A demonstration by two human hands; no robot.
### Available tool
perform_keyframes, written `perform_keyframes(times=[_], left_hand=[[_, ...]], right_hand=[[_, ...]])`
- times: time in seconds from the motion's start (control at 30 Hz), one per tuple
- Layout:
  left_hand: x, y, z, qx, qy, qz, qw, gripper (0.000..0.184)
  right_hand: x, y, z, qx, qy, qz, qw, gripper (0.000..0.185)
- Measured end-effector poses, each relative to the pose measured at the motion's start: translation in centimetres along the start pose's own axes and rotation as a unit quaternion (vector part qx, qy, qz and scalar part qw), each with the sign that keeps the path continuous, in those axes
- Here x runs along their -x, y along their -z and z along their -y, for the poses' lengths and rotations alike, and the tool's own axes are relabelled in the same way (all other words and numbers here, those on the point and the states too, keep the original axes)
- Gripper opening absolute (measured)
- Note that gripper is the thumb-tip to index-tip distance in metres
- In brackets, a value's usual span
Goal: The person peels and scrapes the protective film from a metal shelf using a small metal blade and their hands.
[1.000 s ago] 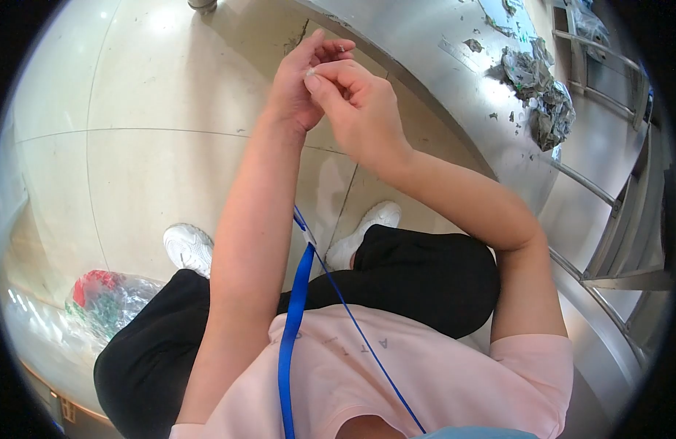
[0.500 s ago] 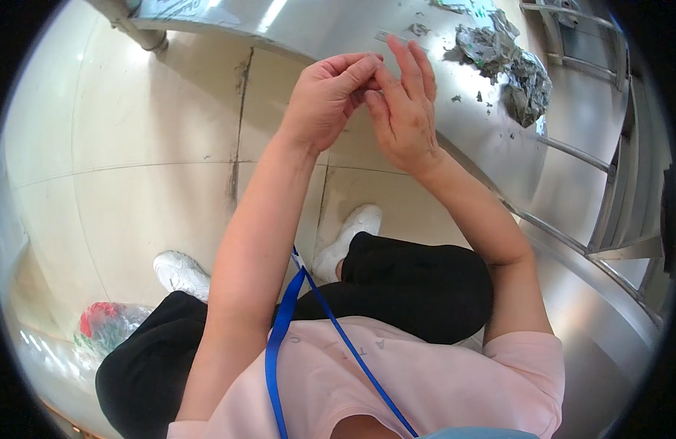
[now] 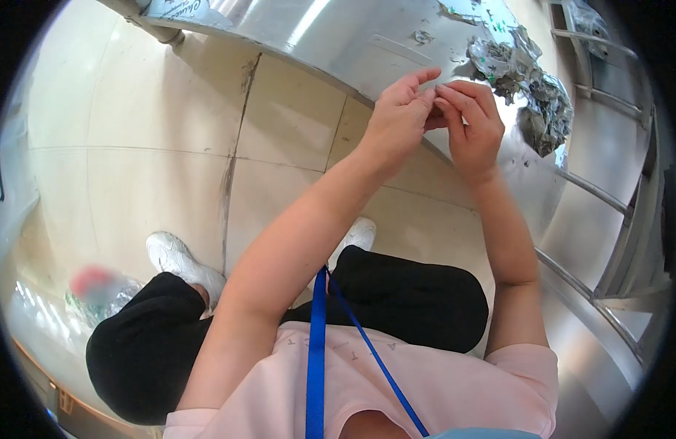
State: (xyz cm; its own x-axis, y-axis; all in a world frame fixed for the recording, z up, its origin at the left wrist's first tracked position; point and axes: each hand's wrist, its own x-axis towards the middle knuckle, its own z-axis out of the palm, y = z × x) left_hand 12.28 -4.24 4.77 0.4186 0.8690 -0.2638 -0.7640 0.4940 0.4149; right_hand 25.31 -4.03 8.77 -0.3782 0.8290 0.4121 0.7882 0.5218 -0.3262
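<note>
My left hand (image 3: 396, 121) and my right hand (image 3: 475, 130) meet at the fingertips over the near edge of the metal table (image 3: 320, 55). Both are closed in a pinch, thumbs and fingers pressed close together; one left finger sticks out a little. Whatever lies between the fingertips is hidden or too small to make out. Just beyond my right hand lies a torn, crumpled heap of silvery-grey sheet (image 3: 546, 121) with green marks. A small crumpled scrap (image 3: 423, 36) rests farther back on the tabletop, near a flat pale strip (image 3: 400, 50).
Metal rails (image 3: 598, 194) of a rack run along the right side. A table leg (image 3: 162, 33) stands on the tiled floor (image 3: 170, 117) at the upper left. On the floor at lower left lies a clear plastic bag (image 3: 122, 300) with something red in it.
Both hands have shifted right, nearer the grey heap. My right fingers, stretched out before, are now curled into a pinch against the left fingertips. The view has tilted slightly.
</note>
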Motion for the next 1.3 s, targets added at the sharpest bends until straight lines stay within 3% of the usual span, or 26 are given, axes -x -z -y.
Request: perform_keyframes(times=[0.17,0.2,0.23,0.27,0.37,0.47,0.5,0.57,0.67,0.73,0.83,0.87,0.93,0.97,1.07,1.1,1.17,1.2,1.23,1.3], left_hand=[[0.0,-0.6,-0.2,-0.005,0.002,0.002,1.0,0.031],[-0.2,-0.1,-0.4,-0.191,-0.075,-0.031,0.978,0.029],[-0.8,1.0,-0.8,-0.369,-0.147,-0.062,0.916,0.028],[-1.3,1.9,-1.3,-0.532,-0.214,-0.091,0.814,0.027],[-2.5,3.0,-3.4,-0.622,-0.288,-0.16,0.711,0.022],[-2.4,3.0,-5.1,-0.636,-0.274,-0.189,0.697,0.022],[-2.4,3.1,-5.0,-0.679,-0.296,-0.16,0.652,0.022],[-2.5,3.5,-4.6,-0.756,-0.335,-0.097,0.554,0.024],[-3.5,4.0,-3.2,-0.846,-0.33,-0.026,0.418,0.028],[-3.6,4.6,-2.8,-0.874,-0.324,-0.018,0.361,0.029],[-2.9,5.3,-3.0,-0.895,-0.313,-0.017,0.318,0.03],[-2.2,5.4,-3.3,-0.899,-0.308,-0.018,0.31,0.031],[-0.7,5.9,-3.6,-0.884,-0.314,-0.034,0.345,0.03],[-0.1,6.2,-3.8,-0.875,-0.316,-0.04,0.363,0.029],[0.9,7.6,-4.4,-0.793,-0.414,-0.071,0.442,0.026],[0.9,7.7,-3.9,-0.734,-0.403,-0.155,0.524,0.026],[0.9,7.3,-2.8,-0.577,-0.356,-0.313,0.665,0.028],[0.7,6.9,-2.4,-0.54,-0.302,-0.353,0.702,0.031],[0.5,6.3,-2.2,-0.499,-0.246,-0.39,0.734,0.034],[-0.1,5.8,-2.0,-0.433,-0.164,-0.416,0.782,0.039]], right_hand=[[-1.6,1.3,-4.3,0.089,0.105,0.022,0.99,0.014],[-1.7,1.1,-5.9,0.072,0.04,-0.011,0.997,0.015],[-2.4,1.3,-7.0,0.035,-0.015,-0.017,0.999,0.013],[-3.2,1.5,-8.1,-0.003,-0.07,-0.023,0.997,0.011],[-3.6,1.4,-14.3,0.182,0.035,-0.006,0.983,0.015],[-4.6,2.1,-13.1,0.297,-0.185,0.088,0.933,0.022],[-4.7,2.1,-13.7,0.294,-0.189,0.095,0.932,0.021],[-4.1,1.3,-17.1,0.294,-0.123,0.011,0.948,0.018],[-4.0,1.0,-20.0,0.261,-0.055,-0.056,0.962,0.019],[-3.9,1.1,-20.4,0.208,-0.029,-0.068,0.975,0.021],[-3.9,1.8,-19.7,0.194,-0.229,-0.023,0.954,0.025],[-4.0,1.9,-19.9,0.221,-0.232,-0.021,0.947,0.026],[-4.3,2.3,-20.3,0.274,-0.241,-0.02,0.931,0.028],[-4.8,2.8,-19.6,0.293,-0.285,0.043,0.912,0.029],[-4.1,2.5,-21.4,0.227,-0.198,-0.016,0.953,0.026],[-3.9,2.3,-22.0,0.224,-0.129,-0.032,0.965,0.027],[-4.0,2.3,-21.6,0.197,-0.069,-0.017,0.978,0.031],[-4.2,2.6,-21.4,0.187,-0.039,-0.011,0.982,0.034],[-4.3,3.0,-21.2,0.209,-0.085,0.048,0.973,0.038],[-5.0,3.5,-21.1,0.126,-0.104,0.041,0.986,0.038]])
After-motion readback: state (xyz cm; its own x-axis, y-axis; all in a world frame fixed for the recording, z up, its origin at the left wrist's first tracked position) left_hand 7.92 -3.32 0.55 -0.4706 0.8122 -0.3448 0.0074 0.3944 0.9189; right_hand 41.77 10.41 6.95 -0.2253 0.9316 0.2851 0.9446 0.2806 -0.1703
